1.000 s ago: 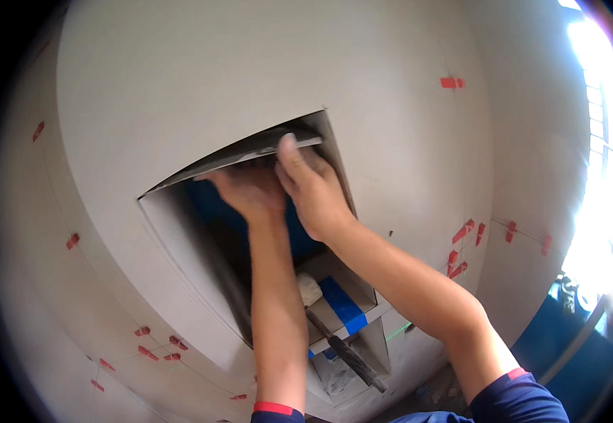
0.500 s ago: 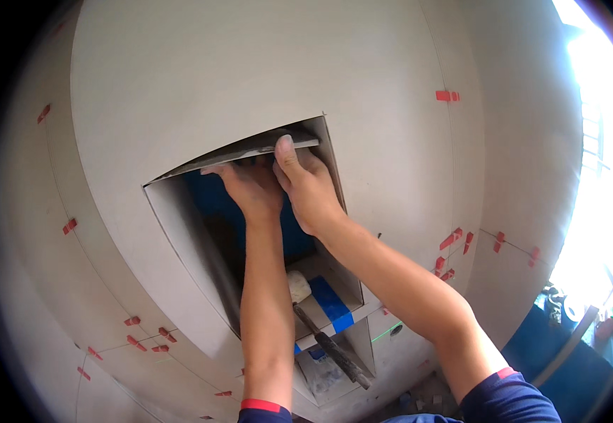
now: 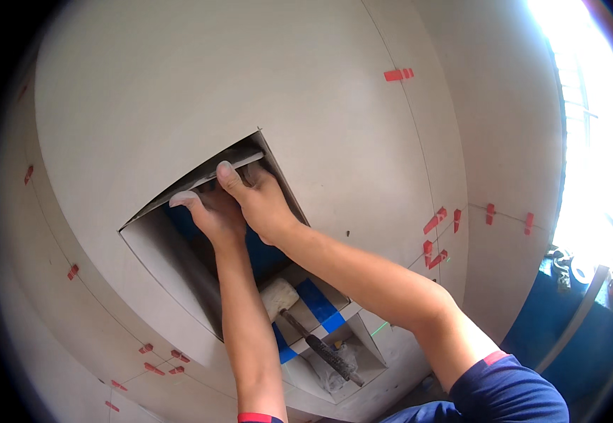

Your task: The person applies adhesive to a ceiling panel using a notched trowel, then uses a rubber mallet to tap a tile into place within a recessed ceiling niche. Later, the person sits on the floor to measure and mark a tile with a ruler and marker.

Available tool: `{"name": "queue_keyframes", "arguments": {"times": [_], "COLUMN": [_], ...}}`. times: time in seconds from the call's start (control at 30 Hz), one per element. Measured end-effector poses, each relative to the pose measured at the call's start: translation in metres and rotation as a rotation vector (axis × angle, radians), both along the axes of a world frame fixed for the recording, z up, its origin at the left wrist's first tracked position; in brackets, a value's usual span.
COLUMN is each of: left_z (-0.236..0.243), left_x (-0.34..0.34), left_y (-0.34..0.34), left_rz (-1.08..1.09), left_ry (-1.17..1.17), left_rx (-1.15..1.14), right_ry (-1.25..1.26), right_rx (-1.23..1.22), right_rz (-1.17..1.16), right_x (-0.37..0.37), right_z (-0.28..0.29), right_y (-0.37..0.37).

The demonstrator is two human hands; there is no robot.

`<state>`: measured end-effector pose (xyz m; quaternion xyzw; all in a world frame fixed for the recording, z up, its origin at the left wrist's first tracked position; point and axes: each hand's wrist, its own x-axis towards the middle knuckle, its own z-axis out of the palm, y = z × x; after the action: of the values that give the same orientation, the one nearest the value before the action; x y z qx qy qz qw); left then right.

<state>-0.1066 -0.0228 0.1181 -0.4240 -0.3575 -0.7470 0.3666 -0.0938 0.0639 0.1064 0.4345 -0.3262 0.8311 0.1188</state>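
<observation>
A thin tile strip (image 3: 204, 178) lies tilted under the top of a recess in the tiled wall (image 3: 144, 84), with a dark gap above it. From below, my left hand (image 3: 216, 218) grips the strip near its middle, its thumb at the front edge. Close beside it, my right hand (image 3: 263, 204) holds the strip further right, thumb up over the edge. The other fingers of both hands are mostly hidden under the strip. Below my hands, a mallet with a white head (image 3: 275, 296) rests on the recess's bottom ledge, its dark handle (image 3: 329, 356) sticking out toward me.
Blue tape (image 3: 320, 304) crosses the bottom ledge. A lower niche (image 3: 363, 345) holds a crumpled clear plastic bag (image 3: 335, 370). Red levelling wedges (image 3: 435, 220) sit along the tile joints. At the right, a bright window (image 3: 596, 120) stands above a blue surface (image 3: 574, 331) with tools on it.
My view has shifted, so the recess appears further left and tilted. Both hands still grip the strip. My left thumb now shows more plainly at its front edge.
</observation>
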Motion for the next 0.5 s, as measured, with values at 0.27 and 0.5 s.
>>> {"name": "queue_keyframes", "arguments": {"times": [0.27, 0.5], "left_z": [0.008, 0.004], "left_x": [-0.001, -0.008], "left_y": [0.002, -0.002], "left_rz": [0.207, 0.170], "left_ry": [0.057, -0.062], "left_rx": [-0.041, -0.012], "right_ry": [0.021, -0.076], "right_rx": [0.171, 0.342], "right_rz": [-0.074, -0.215], "right_x": [0.000, 0.009], "right_z": [-0.039, -0.086], "right_y": [-0.006, 0.006]}}
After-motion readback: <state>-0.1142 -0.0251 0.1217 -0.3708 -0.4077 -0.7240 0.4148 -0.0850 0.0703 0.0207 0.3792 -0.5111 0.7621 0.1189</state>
